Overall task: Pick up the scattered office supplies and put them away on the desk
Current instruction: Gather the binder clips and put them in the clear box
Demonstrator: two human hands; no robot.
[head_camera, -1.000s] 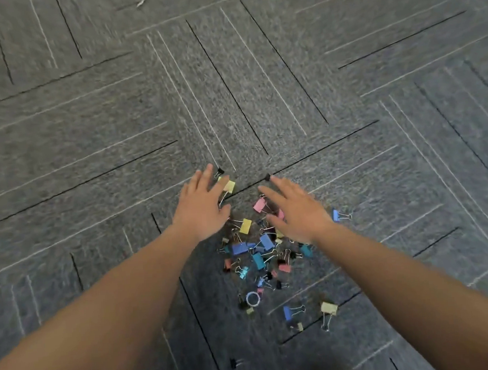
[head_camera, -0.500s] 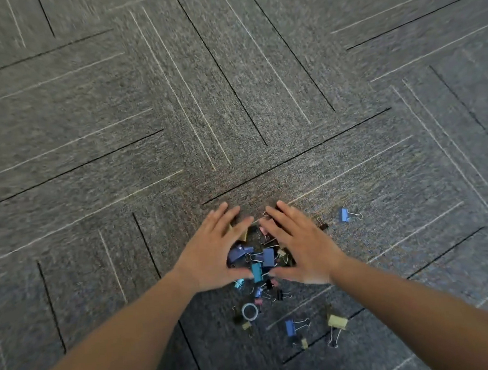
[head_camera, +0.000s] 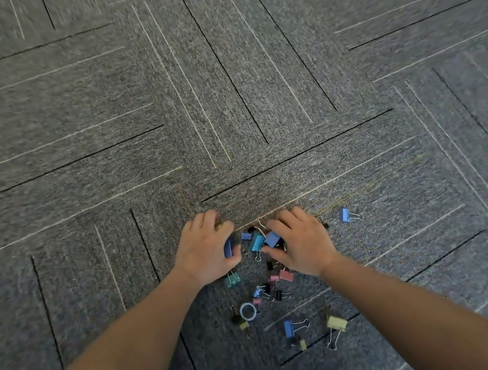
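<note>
Clips [head_camera: 257, 241] are being gathered on the carpet [head_camera: 231, 99] by the curled left hand [head_camera: 205, 246] and right hand [head_camera: 298, 241]; many are left scattered, none put away.

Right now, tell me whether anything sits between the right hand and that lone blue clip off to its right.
Nearly clear: only a small dark clip lies on the carpet beside the right hand, roughly on the line to the lone blue clip. The desk is out of view.

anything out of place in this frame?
Yes: binder clips lie spilled across the carpet. Both hands, left and right, are bunching the main cluster, but one blue clip sits apart to the right, and a small tape ring lies among them.
</note>
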